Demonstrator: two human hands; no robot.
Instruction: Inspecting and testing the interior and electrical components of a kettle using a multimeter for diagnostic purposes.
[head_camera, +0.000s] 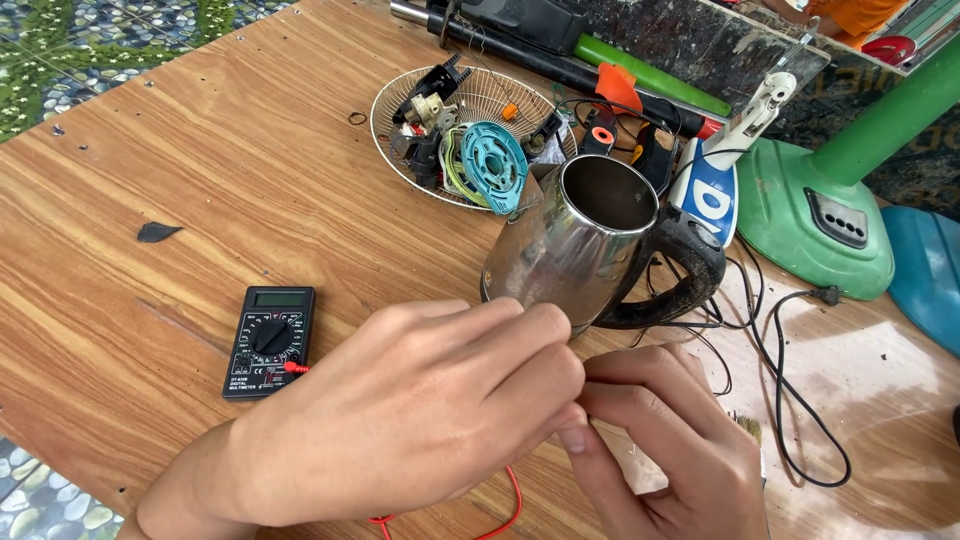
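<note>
Together, left hand (420, 420) and right hand (670, 440) pinched something small and hidden, fingertips touching; beside them stood a kettle (580, 240), stiff, slippery, best gripped by its handle; multimeter (270, 340) lay near.

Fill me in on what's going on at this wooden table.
A person's left hand and right hand meet fingertip to fingertip just in front of a lidless stainless steel kettle with a black handle; whatever they pinch is hidden. A thin red wire runs beneath them. A black digital multimeter lies to the left, and a round wire fan grille holding loose parts sits behind.
</note>
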